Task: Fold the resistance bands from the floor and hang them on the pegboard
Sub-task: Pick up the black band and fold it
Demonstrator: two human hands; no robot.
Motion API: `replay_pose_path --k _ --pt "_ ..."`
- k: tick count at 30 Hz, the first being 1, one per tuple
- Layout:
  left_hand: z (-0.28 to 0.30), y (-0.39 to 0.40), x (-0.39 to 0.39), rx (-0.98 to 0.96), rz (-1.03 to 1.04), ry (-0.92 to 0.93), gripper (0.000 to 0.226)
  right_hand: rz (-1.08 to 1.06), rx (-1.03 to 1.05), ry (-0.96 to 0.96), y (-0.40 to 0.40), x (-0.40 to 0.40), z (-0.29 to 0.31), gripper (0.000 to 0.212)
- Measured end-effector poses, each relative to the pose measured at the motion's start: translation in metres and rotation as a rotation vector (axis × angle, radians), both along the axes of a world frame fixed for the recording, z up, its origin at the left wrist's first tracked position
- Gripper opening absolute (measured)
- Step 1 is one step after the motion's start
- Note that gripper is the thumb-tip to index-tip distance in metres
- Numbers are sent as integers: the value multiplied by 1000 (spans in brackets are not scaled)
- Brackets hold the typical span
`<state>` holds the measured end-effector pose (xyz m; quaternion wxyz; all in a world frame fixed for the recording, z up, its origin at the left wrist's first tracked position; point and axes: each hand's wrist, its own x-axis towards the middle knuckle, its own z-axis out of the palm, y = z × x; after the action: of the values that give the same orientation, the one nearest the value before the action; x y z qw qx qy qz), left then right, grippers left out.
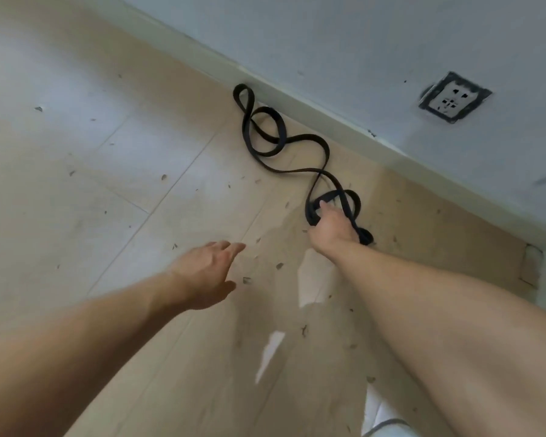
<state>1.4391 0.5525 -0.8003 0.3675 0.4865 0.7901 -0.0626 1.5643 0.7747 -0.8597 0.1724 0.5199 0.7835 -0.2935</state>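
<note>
A long black resistance band [267,137] lies in loose loops on the pale wood floor, running from the skirting board toward me. My right hand [330,227] is down at its near end with fingers curled round a bunch of the band's loops. My left hand [207,272] hovers over bare floor to the left, fingers straight and spread, holding nothing. The pegboard is not in view.
A white wall with a skirting board [328,111] runs diagonally behind the band. A wall socket [454,97] sits on it at upper right. Small bits of debris dot the floor [108,184]. A white object's edge [382,417] shows at the bottom.
</note>
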Motion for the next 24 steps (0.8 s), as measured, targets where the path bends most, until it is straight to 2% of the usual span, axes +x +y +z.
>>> replay_pose_path --k 4,7,9,11,13,18,20,24 --pt "-5 9 -16 -59 13 24 66 7 118 -131 -8 3 -32 43" --pt "11 10 -17 7 0 63 59 117 156 -205 -23 10 -34 43" --pt "24 4 -12 25 -21 82 57 176 103 -227 -32 14 -25 36" --pt "39 -5 -8 18 -41 79 57 252 42 -220 -42 19 -9 44" --pt "59 -14 -3 12 -43 76 57 365 16 -179 -52 21 16 49" --pt "126 -37 14 45 -79 159 64 689 -61 -46 -81 22 116 22" --pt "160 -43 15 84 -64 161 71 786 -13 32 -91 21 166 9" --pt "221 -53 11 240 76 129 86 900 131 227 -110 24 269 7"
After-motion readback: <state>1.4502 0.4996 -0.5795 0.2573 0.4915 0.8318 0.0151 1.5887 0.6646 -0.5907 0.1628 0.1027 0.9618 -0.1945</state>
